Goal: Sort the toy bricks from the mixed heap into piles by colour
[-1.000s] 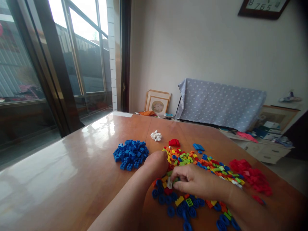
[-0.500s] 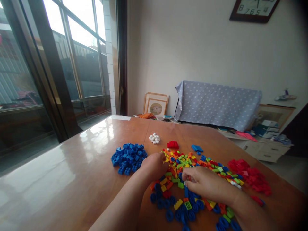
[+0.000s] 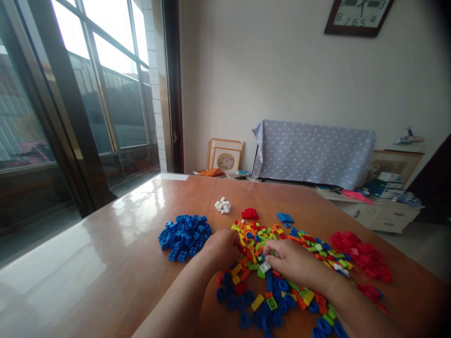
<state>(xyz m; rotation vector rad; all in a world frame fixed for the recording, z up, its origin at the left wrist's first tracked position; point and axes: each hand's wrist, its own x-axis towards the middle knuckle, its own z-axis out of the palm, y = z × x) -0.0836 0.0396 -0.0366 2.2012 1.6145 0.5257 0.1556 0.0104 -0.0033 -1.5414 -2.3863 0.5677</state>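
My left hand (image 3: 222,249) reaches into the left edge of a mixed pile of toy building bricks (image 3: 259,241), its fingers curled inward and their tips hidden. To its right, my right hand (image 3: 291,262) is closed over the middle of the pile, thumb and fingers bent together. A white brick (image 3: 264,267) shows at its fingertips. Around both hands lie green, yellow, orange, red and blue pieces, with several blue rings (image 3: 244,320) nearer to me. Beside my left hand sits a heap of blue bricks (image 3: 185,237).
Beyond the pile are a small white brick cluster (image 3: 222,205), a few red bricks (image 3: 250,214) and some light blue bricks (image 3: 285,218). Red bricks (image 3: 362,256) are heaped at the right. The brown table (image 3: 105,263) is glossy; a glass door (image 3: 116,94) stands left.
The view has shifted slightly. The white brick shows more plainly at my right fingertips. My left hand stays at the pile's left edge, its fingers lower among the bricks.
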